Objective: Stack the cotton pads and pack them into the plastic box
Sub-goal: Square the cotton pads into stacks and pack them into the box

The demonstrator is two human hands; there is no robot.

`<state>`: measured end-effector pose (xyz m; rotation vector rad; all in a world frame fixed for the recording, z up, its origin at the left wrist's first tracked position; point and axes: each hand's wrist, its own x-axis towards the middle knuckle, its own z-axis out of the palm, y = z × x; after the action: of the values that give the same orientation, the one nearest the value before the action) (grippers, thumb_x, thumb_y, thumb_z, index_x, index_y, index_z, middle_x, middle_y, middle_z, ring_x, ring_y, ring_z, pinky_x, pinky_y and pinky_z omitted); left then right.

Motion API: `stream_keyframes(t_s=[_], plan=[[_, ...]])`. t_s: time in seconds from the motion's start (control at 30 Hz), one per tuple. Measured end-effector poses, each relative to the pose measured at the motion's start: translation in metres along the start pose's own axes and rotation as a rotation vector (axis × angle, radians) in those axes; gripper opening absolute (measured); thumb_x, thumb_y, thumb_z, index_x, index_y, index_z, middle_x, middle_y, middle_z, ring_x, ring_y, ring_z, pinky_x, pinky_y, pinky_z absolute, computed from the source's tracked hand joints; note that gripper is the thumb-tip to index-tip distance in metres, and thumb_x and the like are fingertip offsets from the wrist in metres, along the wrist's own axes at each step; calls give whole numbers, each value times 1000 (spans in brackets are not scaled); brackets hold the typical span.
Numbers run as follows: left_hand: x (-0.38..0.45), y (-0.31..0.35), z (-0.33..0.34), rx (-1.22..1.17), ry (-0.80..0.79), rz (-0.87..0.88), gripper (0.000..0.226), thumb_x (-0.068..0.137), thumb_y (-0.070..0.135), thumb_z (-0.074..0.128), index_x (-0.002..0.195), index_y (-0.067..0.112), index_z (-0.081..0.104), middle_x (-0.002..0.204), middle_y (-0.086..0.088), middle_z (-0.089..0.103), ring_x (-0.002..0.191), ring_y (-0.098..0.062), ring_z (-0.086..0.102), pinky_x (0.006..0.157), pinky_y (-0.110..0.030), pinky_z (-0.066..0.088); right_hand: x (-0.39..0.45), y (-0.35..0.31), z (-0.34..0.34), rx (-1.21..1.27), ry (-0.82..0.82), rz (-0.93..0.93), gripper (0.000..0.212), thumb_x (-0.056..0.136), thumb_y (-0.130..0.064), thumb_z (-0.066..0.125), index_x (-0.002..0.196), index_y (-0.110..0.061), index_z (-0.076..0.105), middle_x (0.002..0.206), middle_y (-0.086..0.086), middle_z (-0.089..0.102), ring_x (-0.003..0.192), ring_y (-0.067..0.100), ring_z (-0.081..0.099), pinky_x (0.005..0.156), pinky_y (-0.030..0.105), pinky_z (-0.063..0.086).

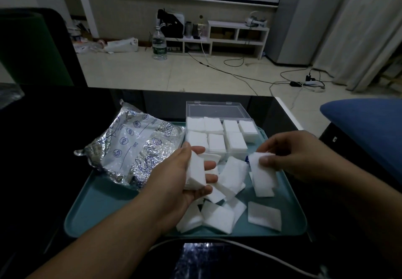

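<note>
— Teal tray (104, 209) on the dark worktop (43, 148): how much of it is free?

— Its near-left part is bare. A crumpled foil bag (134, 148) covers the far-left corner, and loose cotton pads (219, 215) lie scattered over the middle and near-right, one flat pad (264, 215) close to the right rim.

— And the plastic box (219, 135)?

— At the tray's far edge, lid (217, 110) open and standing up behind it, with white stacks filling its compartments to the rim.

— The hands?

— The left hand (191, 174) is palm up above the tray's middle, fingers (208, 164) curled round a small stack of pads (195, 172). The right hand (291, 154) hovers near the right rim, thumb and fingers pinching a few pads (262, 176) that hang down. Open air separates the two hands.
</note>
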<state>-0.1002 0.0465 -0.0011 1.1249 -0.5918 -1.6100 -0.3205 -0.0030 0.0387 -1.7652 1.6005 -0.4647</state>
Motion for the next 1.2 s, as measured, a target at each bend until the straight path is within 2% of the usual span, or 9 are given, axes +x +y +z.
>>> stream_keyframes(t_s=[0.2, 0.37, 0.43, 0.57, 0.63, 0.77, 0.93, 1.07, 1.2], plan=[[-3, -4, 8, 11, -32, 2, 38, 103, 38, 38, 110, 9, 61, 81, -14, 69, 57, -22, 62, 51, -29, 49, -7, -7, 19, 443, -106, -97, 12, 85, -8, 67, 95, -10, 72, 83, 10, 73, 68, 18, 61, 62, 30, 48], [-6, -7, 11, -13, -107, -58, 39, 101, 39, 40, 116, 11, 62, 102, -20, 73, 79, -34, 72, 54, -36, 57, -9, -23, 48, 549, -47, -144, 12, 85, -8, 67, 96, -10, 71, 84, 8, 74, 65, 10, 61, 58, 24, 47], [-6, -7, 11, -58, -156, -86, 41, 101, 40, 39, 121, 11, 60, 104, -22, 72, 83, -39, 72, 55, -36, 58, -9, -27, 59, 514, 13, -173, 10, 86, -7, 68, 95, -9, 72, 82, 7, 74, 61, 2, 62, 54, 16, 47], [-3, -6, 8, -63, -194, -89, 46, 102, 40, 34, 125, 11, 62, 107, -16, 73, 76, -30, 72, 62, -35, 58, -7, -22, 74, 250, 110, -293, 12, 87, -24, 68, 97, -26, 74, 99, -14, 69, 87, 4, 68, 67, 25, 58], [-2, -4, 6, -69, -194, -90, 44, 102, 40, 35, 124, 12, 62, 109, -19, 72, 75, -29, 69, 62, -34, 57, -9, -21, 71, 203, 126, -322, 18, 90, -23, 63, 106, -29, 70, 103, -22, 64, 92, -3, 64, 73, 18, 53], [-1, -6, 6, -84, -174, -71, 39, 101, 38, 41, 119, 13, 64, 94, -20, 73, 73, -28, 68, 64, -38, 60, -18, -20, 56, 18, 0, -424, 64, 82, -35, 72, 138, -42, 42, 128, -29, 51, 119, -16, 42, 96, 8, 37], [0, -11, 6, -58, -188, -11, 45, 92, 46, 46, 121, 17, 64, 89, -17, 70, 68, -30, 70, 60, -35, 58, -20, -19, 63, -79, -52, -455, 90, 74, -40, 79, 145, -47, 25, 126, -38, 43, 116, -24, 35, 90, -4, 30], [5, -9, 4, -122, -208, -76, 65, 78, 53, 48, 129, 14, 60, 105, -21, 70, 73, -34, 69, 59, -37, 58, -17, -18, 62, -62, -43, -446, 94, 73, -37, 81, 147, -46, 24, 123, -32, 47, 118, -16, 40, 95, 3, 34], [3, -9, 4, -141, -249, -64, 39, 95, 32, 48, 122, 11, 65, 111, -23, 69, 83, -36, 69, 68, -41, 60, -18, -18, 61, -23, -75, -452, 101, 70, -40, 84, 149, -45, 21, 131, -29, 45, 122, -12, 40, 97, 7, 38]])
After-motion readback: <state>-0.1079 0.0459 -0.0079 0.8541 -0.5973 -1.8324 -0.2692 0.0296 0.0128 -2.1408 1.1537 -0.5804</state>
